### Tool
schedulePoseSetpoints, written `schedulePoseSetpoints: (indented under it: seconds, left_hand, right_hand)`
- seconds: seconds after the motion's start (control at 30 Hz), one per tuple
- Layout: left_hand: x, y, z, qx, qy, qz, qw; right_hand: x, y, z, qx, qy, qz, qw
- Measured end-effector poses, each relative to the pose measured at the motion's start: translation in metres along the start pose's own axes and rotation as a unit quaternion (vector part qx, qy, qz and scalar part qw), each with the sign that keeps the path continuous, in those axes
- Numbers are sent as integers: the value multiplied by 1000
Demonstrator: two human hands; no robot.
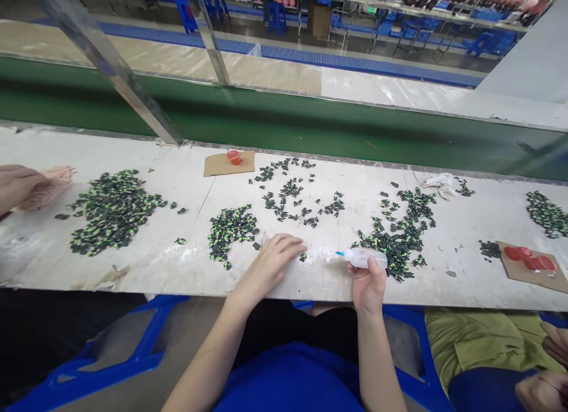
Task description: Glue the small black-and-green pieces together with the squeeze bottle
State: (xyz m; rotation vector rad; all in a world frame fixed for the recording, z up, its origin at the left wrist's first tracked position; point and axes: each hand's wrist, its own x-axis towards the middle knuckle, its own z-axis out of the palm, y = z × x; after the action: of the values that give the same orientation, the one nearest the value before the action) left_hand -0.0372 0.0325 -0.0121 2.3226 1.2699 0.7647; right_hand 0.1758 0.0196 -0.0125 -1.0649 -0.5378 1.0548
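Observation:
In my right hand [369,286] is a translucent squeeze bottle [366,258] with a blue needle tip, lying nearly level and pointing left. My left hand [276,259] rests low over the table, fingers stretched out to the right and slightly bent, its thumb hidden. Just by those fingertips is a small black-and-green piece [303,257]; whether they touch it I cannot tell. A heap of similar black-and-green pieces [231,228] lies left of my left hand. Small dark pieces [290,189] are scattered beyond my hands. Another heap [394,243] spreads beside the bottle.
Red cups stand on cardboard [213,165] at the back and on more cardboard [517,276] at the right. A co-worker's hand [18,184] touches pinkish pieces [55,187] at the left. A metal post [110,74] rises before the green strip [284,122]. Another person sits at the right.

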Motion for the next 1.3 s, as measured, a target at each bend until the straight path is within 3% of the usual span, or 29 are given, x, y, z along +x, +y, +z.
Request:
schedulePoseSetpoints:
  seconds: [0.07,0.17,0.33,0.67,0.97,1.3]
  left_hand:
    - [2,0,0,-1,-40,40,998]
    - [5,3,4,-4,-65,43,997]
    - [5,5,5,8,-25,1,1000]
    - [-1,0,5,-40,35,-10,999]
    - [-2,0,8,-40,42,-34,998]
    - [-2,0,5,-39,35,-42,998]
  right_hand:
    - [0,1,-1,-6,11,-8,1000]
    - [-2,1,0,-17,22,-13,1000]
    - [-5,0,0,-47,30,-14,998]
    - [-19,3,14,-258,7,-42,965]
    - [-16,5,14,-336,-27,-40,941]
    - [-16,6,14,-343,-30,-34,938]
